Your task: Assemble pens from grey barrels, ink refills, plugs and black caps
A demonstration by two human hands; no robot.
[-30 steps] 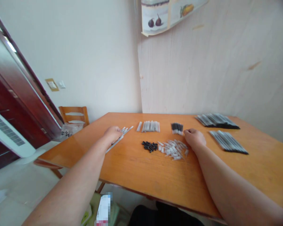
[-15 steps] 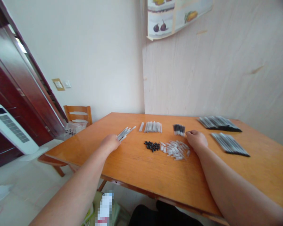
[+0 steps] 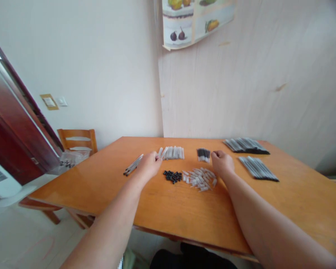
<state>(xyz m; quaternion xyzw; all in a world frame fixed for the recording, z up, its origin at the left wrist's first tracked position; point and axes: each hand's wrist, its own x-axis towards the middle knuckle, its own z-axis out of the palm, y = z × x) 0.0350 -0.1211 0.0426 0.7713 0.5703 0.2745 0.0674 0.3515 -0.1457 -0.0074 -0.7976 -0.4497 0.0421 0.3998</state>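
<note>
My left hand (image 3: 150,164) is closed on a slim whitish pen barrel (image 3: 164,152), tilted at the left end of a row of pale pen barrels (image 3: 175,152). Left of that hand lie a few grey pens with black ends (image 3: 133,165). My right hand (image 3: 223,163) is closed beside a row of short black-and-clear pen parts (image 3: 203,154); its fingertips are turned away, so what they hold is hidden. Between my hands lie a heap of small black plugs (image 3: 173,176) and a heap of clear caps (image 3: 200,179).
Two flat batches of grey pens with black ends lie at the right, a far batch (image 3: 246,145) and a nearer batch (image 3: 258,169). The wooden table (image 3: 184,209) meets the wall at the back. A chair (image 3: 77,140) with a plastic bag (image 3: 72,158) stands beyond the left edge.
My left hand has moved right, from the grey pens to the row of pale barrels, leaving the pens on the table. My right hand stays by the black-and-clear parts. The view has turned right.
</note>
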